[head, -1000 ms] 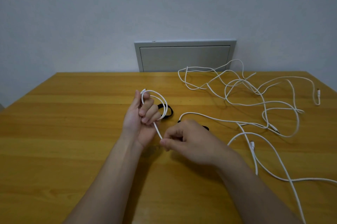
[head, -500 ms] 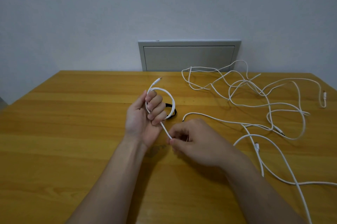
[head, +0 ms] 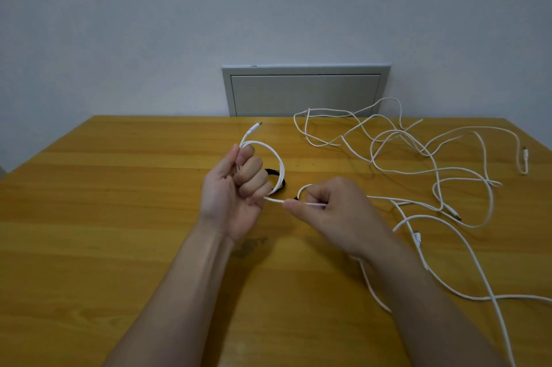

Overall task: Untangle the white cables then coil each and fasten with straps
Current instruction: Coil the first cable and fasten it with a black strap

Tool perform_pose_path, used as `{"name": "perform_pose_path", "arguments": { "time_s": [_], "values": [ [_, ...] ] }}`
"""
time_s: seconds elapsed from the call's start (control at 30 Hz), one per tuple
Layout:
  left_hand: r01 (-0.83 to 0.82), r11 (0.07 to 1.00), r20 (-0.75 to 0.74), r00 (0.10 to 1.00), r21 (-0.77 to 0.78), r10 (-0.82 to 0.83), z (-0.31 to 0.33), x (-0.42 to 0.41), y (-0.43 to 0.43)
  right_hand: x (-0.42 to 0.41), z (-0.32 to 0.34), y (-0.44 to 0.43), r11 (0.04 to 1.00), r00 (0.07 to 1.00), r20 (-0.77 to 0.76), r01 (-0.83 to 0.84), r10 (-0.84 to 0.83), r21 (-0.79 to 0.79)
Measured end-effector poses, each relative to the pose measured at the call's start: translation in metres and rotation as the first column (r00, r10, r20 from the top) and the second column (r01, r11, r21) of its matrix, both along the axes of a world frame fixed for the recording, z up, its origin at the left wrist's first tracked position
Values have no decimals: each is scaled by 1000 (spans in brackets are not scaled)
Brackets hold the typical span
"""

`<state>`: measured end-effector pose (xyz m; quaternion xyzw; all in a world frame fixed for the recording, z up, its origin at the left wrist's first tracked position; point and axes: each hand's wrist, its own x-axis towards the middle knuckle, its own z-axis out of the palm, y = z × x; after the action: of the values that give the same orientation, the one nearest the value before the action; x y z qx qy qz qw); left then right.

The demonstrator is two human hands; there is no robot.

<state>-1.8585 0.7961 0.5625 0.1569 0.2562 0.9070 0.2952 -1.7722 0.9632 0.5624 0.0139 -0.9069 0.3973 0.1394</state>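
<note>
My left hand (head: 236,190) is closed around a small loop of white cable (head: 276,157), palm up, above the table's middle. The cable's plug end (head: 256,127) sticks up past my fingers. My right hand (head: 334,211) pinches the same cable just right of the loop, and the strand runs on to the right. A loose tangle of white cables (head: 418,151) spreads over the right side of the table. Black straps (head: 276,180) lie on the table behind my hands, partly hidden by them.
The wooden table (head: 104,217) stands against a pale wall with a grey panel (head: 304,92) behind its far edge. One cable strand (head: 478,298) trails off the right side near my right forearm.
The loop in my left hand has grown and its plug end now points up. My right hand has drawn the cable out to the right of the loop.
</note>
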Motion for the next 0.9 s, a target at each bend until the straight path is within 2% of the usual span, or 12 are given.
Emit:
{"name": "perform_pose_path", "arguments": {
  "time_s": [0.1, 0.2, 0.23, 0.3, 0.37, 0.43, 0.5, 0.6, 0.7, 0.8, 0.87, 0.9],
  "values": [
    [-5, 1000, -12, 1000, -25, 5, 3, -1, -4, 2, 6, 6, 977, 992, 54, 120, -112, -174],
    [8, 998, -37, 999, -54, -10, 4, 0, -5, 2, 15, 14, 884, 979, 206, 105, -10, -456],
    [-4, 997, -54, 999, -80, 0, 5, 1, -5, 1, 16, 17, 805, 968, 241, 90, 67, -586],
    [-49, 988, -103, 994, -143, 34, 6, 2, -3, -1, 18, 25, 449, 923, 260, 111, 284, -887],
    [-91, 977, -155, 986, -195, 61, 6, 4, 0, -2, 21, 30, 132, 889, 208, 168, 408, -977],
    [-116, 962, -207, 976, -246, 65, 6, 7, 3, -3, 21, 31, 2, 888, 169, 186, 427, -983],
    [-121, 950, -249, 967, -287, 48, 6, 10, 5, -3, 20, 27, -39, 899, 140, 171, 415, -984],
    [-100, 954, -240, 970, -284, 30, 6, 9, 4, -3, 20, 26, -13, 907, 138, 156, 397, -988],
    [-70, 976, -158, 987, -206, 38, 7, 6, 2, -2, 19, 27, 109, 922, 183, 154, 342, -982],
    [-64, 987, -118, 992, -145, 47, 8, 4, -1, -1, 15, 24, 422, 937, 290, 186, 195, -887],
    [-89, 984, -117, 991, -151, 71, 8, 2, -4, 0, 13, 22, 693, 938, 345, 233, 23, -682],
    [-115, 981, -120, 988, -159, 96, 8, 1, -5, 0, 12, 23, 769, 933, 355, 266, -54, -582]
  ]
}}
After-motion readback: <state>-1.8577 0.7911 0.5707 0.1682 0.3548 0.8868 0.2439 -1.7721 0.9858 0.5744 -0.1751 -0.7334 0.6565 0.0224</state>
